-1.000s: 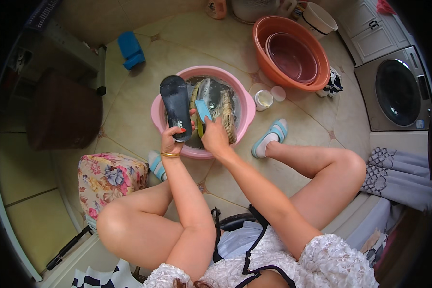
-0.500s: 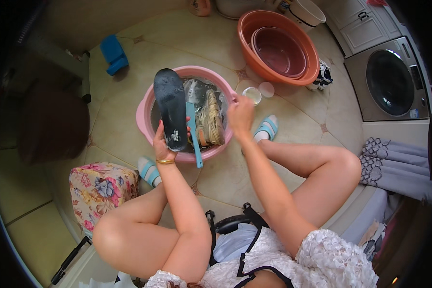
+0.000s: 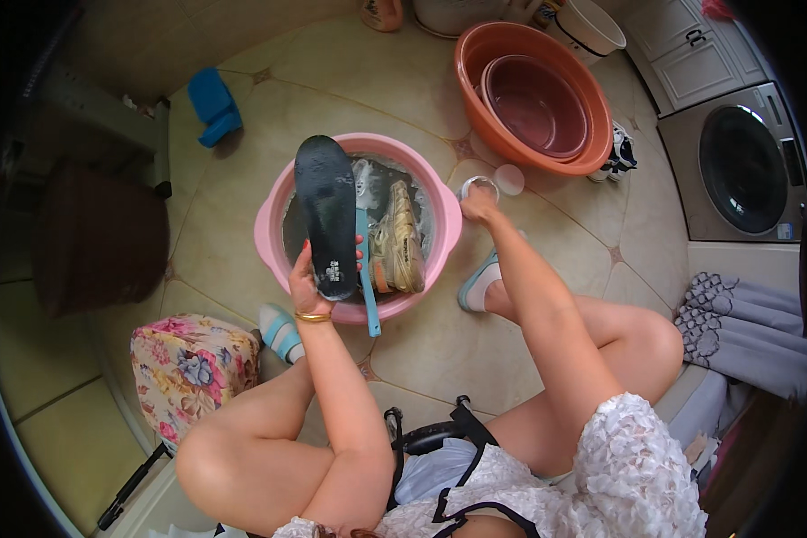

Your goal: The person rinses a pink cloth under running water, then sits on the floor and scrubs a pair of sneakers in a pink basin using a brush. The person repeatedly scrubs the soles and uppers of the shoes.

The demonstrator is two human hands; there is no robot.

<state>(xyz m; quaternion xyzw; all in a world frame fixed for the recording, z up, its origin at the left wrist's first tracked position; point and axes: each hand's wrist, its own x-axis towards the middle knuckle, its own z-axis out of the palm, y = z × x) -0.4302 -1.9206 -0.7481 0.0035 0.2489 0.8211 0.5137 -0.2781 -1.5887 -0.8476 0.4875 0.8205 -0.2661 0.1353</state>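
A black shoe insole is in my left hand, held upright over the pink basin; the fingers wrap behind it and their tips show at its right edge. Beside those fingertips a brush with a blue handle leans across the basin's near rim; whether they touch it I cannot tell. A wet beige shoe lies in the water to the right of the brush. My right hand reaches down to a small round white tub on the floor, its fingertips hidden there. A pale round lid lies next to the tub.
Nested orange and dark red basins stand at the far right, with black-and-white shoes beside them. A washing machine is at the right. On the left are a blue plastic item and a flower-patterned covered seat.
My right hand has moved from beside the basin's right rim over to the small white tub. The left hand still holds the insole, and the view has shifted slightly.
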